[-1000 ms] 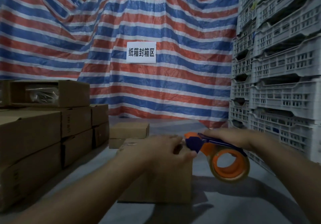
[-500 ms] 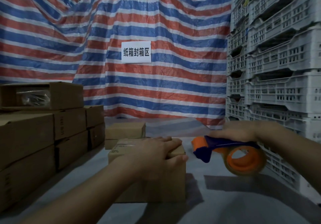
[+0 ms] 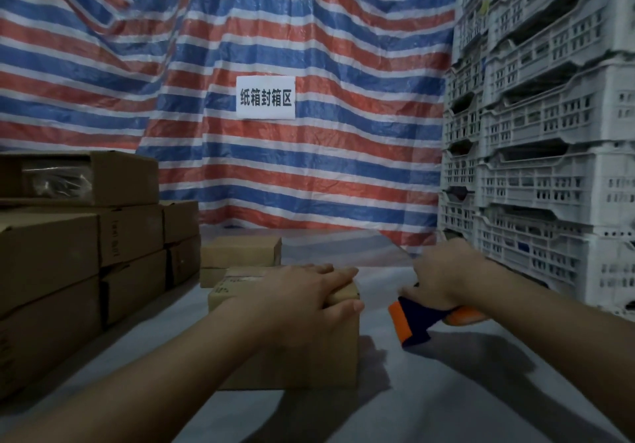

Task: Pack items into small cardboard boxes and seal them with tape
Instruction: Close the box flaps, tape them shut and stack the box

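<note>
A small closed cardboard box [image 3: 309,356] stands on the grey surface in front of me. My left hand [image 3: 302,291] lies flat on its top, fingers straight and reaching to the box's right edge, thumb down the near side. To the right of the box my right hand [image 3: 443,281] grips the handle of an orange and dark blue tape dispenser [image 3: 412,322]. The dispenser's head hangs low, just above the surface and apart from the box. Its tape roll is mostly hidden behind my right hand and wrist.
Stacked cardboard boxes [image 3: 79,246] fill the left side, the top one open toward me. Two more small boxes [image 3: 240,253] sit behind the one under my hand. White plastic crates [image 3: 549,167] tower on the right. A striped tarp with a white sign [image 3: 265,97] hangs behind.
My right hand has pulled the tape dispenser off the box, to the right and downward. My left hand stayed pressed on the box top.
</note>
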